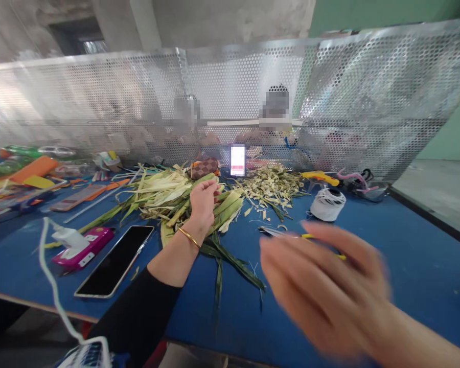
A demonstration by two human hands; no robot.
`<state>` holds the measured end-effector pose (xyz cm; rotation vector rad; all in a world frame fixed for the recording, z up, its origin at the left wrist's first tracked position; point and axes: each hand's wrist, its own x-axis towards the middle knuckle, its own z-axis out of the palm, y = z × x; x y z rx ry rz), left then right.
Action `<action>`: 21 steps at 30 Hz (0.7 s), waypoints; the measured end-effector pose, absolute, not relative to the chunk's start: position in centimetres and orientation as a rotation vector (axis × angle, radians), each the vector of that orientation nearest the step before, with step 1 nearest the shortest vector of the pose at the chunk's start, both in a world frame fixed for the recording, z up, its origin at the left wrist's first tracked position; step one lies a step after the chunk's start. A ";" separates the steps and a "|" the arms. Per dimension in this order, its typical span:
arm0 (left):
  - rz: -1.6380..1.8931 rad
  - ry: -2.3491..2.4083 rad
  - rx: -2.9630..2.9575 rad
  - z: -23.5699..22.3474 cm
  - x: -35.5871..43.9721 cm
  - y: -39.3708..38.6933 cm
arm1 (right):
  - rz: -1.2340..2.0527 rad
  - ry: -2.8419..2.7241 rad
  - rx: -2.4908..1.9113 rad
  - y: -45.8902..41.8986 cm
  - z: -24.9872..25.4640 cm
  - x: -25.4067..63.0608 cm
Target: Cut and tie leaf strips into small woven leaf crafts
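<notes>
My left hand [203,204], with a gold bangle and a black sleeve, reaches into a heap of pale and green corn husks [164,191]. Its thumb and fingers are closed on a husk at the heap's right side. Nearer the camera, my right hand [322,291] is blurred by motion. Its fingers are stretched out, and nothing shows in them. Scissors [272,231] with yellow handles lie beneath that hand, partly covered by it. Long dark green leaves [237,263] spread over the blue table [199,327] between my two hands.
Shredded husk pieces [274,186], a white twine spool [327,204] and a yellow tool [320,177] lie behind my right hand. At left are a black-screened phone [117,260] and a magenta power strip [86,248] with a white cord. A perforated metal screen [138,102] borders the back.
</notes>
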<state>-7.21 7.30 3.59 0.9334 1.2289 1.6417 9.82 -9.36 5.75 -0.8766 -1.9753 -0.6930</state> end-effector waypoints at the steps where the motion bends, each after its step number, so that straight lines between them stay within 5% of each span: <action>1: 1.655 1.237 0.969 4.0 -7.6 7.4 | -0.658 -2.127 -0.940 -7.8 5.4 10.5; 8: 1.347 1.399 1.832 5.8 -10.7 7.6 | -0.346 -2.614 -1.872 -2.5 0.3 16.8; 12: 0.871 1.615 2.225 6.1 -11.5 7.5 | -0.161 -2.552 -1.840 -2.5 -0.4 18.4; 21: 0.450 1.933 2.310 5.2 -13.9 6.8 | -0.250 -2.396 -1.916 -1.6 -1.3 18.2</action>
